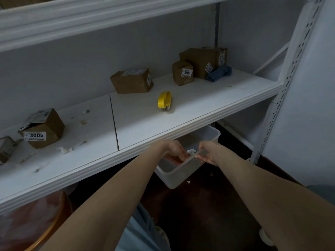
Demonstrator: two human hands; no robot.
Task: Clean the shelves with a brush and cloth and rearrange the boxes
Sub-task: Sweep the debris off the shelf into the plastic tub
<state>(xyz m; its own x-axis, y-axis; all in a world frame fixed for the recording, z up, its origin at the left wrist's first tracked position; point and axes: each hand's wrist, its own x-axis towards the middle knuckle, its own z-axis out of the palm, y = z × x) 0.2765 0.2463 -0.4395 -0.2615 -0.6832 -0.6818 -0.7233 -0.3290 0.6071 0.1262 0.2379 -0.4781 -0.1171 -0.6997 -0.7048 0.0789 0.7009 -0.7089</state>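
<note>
1. Deals with the waste part of the shelf clean: reaches left hand point(175, 153) and right hand point(208, 155) down to a translucent bin point(181, 175) just below the front edge of the shelf point(208, 113), with a white scrap point(191, 151) at the fingertips.
2. Clamps the right grip on the bin's near rim; curls the left grip at the same rim, though cannot tell whether round plastic, scrap or nothing.
3. Leaves the yellow brush point(164, 100) lying mid-shelf and the blue cloth point(219, 73) bunched beside the largest box point(197, 60), both well apart from either hand.
4. Looks only part done: litter point(65, 149) around box 3005 point(43, 129) on the left section, and box 2007 point(182, 73) and the middle box point(132, 81) out of line.
5. Calls next, probably, for dropping the scrap in, freeing a hand and taking up the brush.
6. Hides the bin's contents behind cloudy plastic and hands; crops a small box point(6, 149) at the left edge; blurs most labels; gives no sign whether the bin hangs or rests on something.
</note>
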